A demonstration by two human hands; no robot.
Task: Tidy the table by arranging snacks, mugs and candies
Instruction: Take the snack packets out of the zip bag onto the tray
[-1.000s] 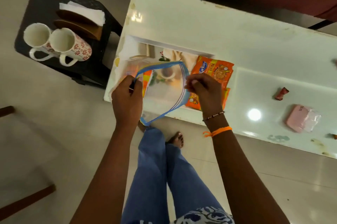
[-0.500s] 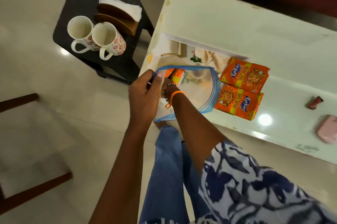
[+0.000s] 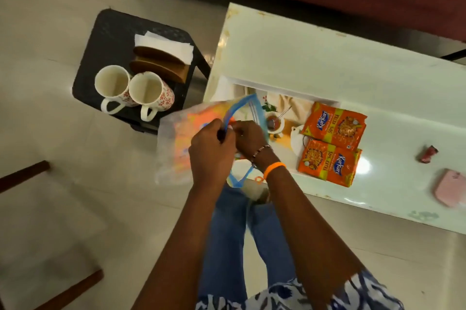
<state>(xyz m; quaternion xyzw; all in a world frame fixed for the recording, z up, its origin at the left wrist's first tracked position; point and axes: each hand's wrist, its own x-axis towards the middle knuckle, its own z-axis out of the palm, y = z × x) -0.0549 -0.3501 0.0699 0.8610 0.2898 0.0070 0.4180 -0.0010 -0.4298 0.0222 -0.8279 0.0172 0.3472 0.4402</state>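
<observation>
Gripping the blue rim of a clear zip bag (image 3: 176,138), both hands meet at frame centre — left hand (image 3: 210,155) with fingers curled tight on the rim, right hand (image 3: 248,139) pinching the same strip just beside it, knuckles nearly touching. The bag hangs off the table's near-left corner, at about 9 o'clock from the hands, blurred; orange packets show through the plastic, count unclear. The rim loops down to about 6 o'clock of the right wrist, past an orange wristband (image 3: 274,167) and a bead bracelet.

Two orange snack packets (image 3: 334,125) (image 3: 327,162) lie flat on the white table (image 3: 315,65) at 3 o'clock from the hands, one just behind the other, edges touching or overlapping. A small red-wrapped candy (image 3: 428,154) sits further out at 3 o'clock, well apart from the packets. A pink pouch (image 3: 451,187) lies at the right frame edge, at 5 o'clock of the candy, partly cut off.

Two floral mugs (image 3: 112,85) (image 3: 151,94) stand upright and touching, handles toward the camera, on a black stool (image 3: 106,32) at 10 o'clock from the hands. Behind them — a brown wooden holder (image 3: 161,65) with white napkins (image 3: 164,44). Blue jeans (image 3: 227,234) and a patterned blue-white sleeve fill the bottom of the view.
</observation>
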